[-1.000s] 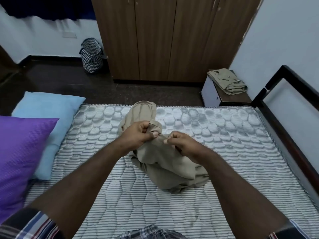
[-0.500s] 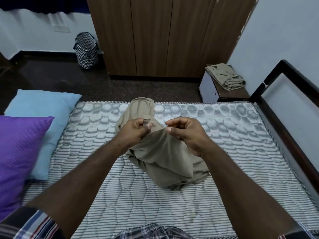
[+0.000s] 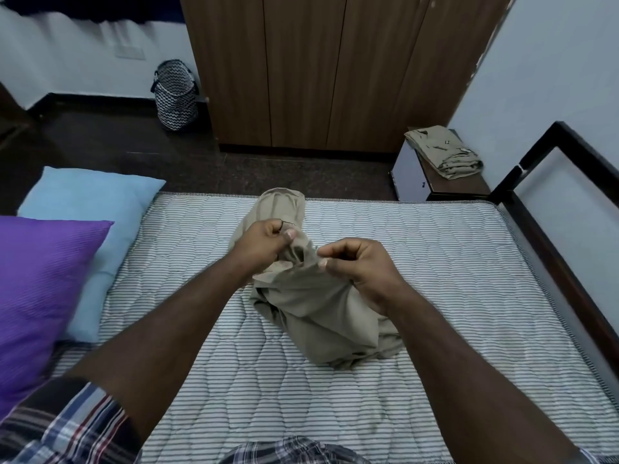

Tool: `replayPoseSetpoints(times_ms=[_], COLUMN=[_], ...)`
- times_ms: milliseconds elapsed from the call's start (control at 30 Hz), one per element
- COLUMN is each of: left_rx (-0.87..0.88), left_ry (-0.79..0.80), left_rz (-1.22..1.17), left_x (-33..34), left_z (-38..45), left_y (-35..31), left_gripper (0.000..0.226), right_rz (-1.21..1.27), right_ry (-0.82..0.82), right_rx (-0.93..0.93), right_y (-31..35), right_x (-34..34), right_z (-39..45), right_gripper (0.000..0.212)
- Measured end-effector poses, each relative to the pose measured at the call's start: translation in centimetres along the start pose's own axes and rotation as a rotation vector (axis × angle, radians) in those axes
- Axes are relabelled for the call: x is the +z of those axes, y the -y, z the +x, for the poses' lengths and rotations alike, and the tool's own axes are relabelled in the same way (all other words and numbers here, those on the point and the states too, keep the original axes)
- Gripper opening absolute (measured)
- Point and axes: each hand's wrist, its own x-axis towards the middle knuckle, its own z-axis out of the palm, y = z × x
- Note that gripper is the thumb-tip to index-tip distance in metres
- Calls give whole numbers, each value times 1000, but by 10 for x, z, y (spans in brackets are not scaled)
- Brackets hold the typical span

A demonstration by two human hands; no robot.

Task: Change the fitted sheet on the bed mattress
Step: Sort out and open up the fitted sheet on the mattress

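Note:
A bunched beige fitted sheet (image 3: 318,316) lies in a heap on the middle of the bare striped mattress (image 3: 452,296). My left hand (image 3: 264,241) grips the sheet's upper edge between thumb and curled fingers. My right hand (image 3: 360,266) pinches the same edge a little to the right, fingers curled. The stretch of cloth between my two hands hangs slack and crumpled. Part of the sheet lies behind my left hand toward the far edge of the mattress.
A purple pillow (image 3: 40,296) and a light blue pillow (image 3: 90,209) lie at the left. More folded beige cloth (image 3: 445,152) rests on a low bedside stand (image 3: 435,182). A dark bed frame (image 3: 569,262) runs along the right. A wooden wardrobe (image 3: 335,72) and a patterned basket (image 3: 176,95) stand beyond.
My hands have drawn slightly apart along the sheet's edge, and the right hand has shifted to the right and regripped. The heap stays in place.

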Motion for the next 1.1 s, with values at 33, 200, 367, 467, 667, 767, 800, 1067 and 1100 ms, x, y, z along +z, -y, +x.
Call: replayPoseSetpoints(times_ms=[33, 200, 367, 467, 667, 767, 800, 1067, 1100], left_rx=[5, 36, 57, 45, 33, 60, 62, 50, 53], left_ry=[8, 141, 225, 243, 170, 134, 133, 90, 93], left_rz=[-13, -32, -43, -97, -134, -127, -137, -179, -171], left_x=[0, -2, -3, 1, 3, 4, 5, 5, 5], left_z=[0, -5, -10, -13, -11, -10, -11, -10, -10], left_y=[-2, -5, -8, -10, 0, 2, 2, 6, 6], left_gripper=[20, 29, 21, 16, 11, 16, 18, 19, 16], right_rz=[-18, -187, -291, -353, -685, -649, -623, -498, -479], right_ry=[10, 28, -112, -118, -99, -95, -105, -58, -71], right_rx=[-34, -96, -65, -7, -111, -158, -156, -70, -62], right_y=[1, 13, 11, 7, 11, 11, 11, 11, 13], right_x=[2, 5, 4, 6, 13, 17, 17, 15, 17], right_z=[0, 3, 10, 12, 11, 8, 9, 4, 3], right_gripper=[22, 37, 18, 7, 10, 11, 15, 34, 27])
